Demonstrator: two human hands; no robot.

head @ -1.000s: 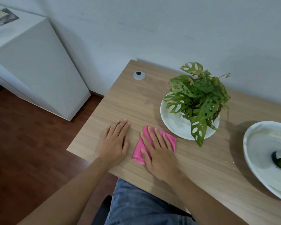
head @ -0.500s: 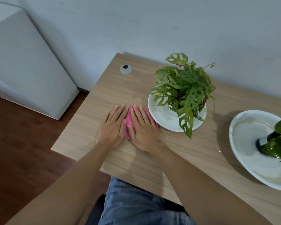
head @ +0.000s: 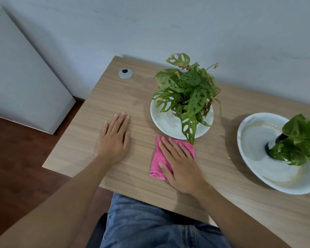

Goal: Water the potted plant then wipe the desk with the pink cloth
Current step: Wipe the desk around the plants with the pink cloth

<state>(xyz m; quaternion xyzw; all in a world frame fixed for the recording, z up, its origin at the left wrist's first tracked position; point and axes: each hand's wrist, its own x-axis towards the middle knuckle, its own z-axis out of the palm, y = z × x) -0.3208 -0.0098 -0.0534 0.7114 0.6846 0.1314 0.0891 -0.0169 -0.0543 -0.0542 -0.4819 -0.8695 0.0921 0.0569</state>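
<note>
Pink folded cloth (head: 161, 158) lies flat on the pale wood-grain counter (head: 222, 185), just below the white plant dish (head: 166, 122). Right hand (head: 181, 165) presses it, fingers (head: 168, 149) spread, gripping nothing. Left hand (head: 114, 140) flat, empty. Droplets possibly right: sweep there, pressure even.

My potted plant (head: 184, 93), its green leaves full of holes, stands upright in a white bowl-like pot on the wooden worktop (head: 100, 97). The folded pink cloth (head: 158, 158) lies flat just before it.
</note>
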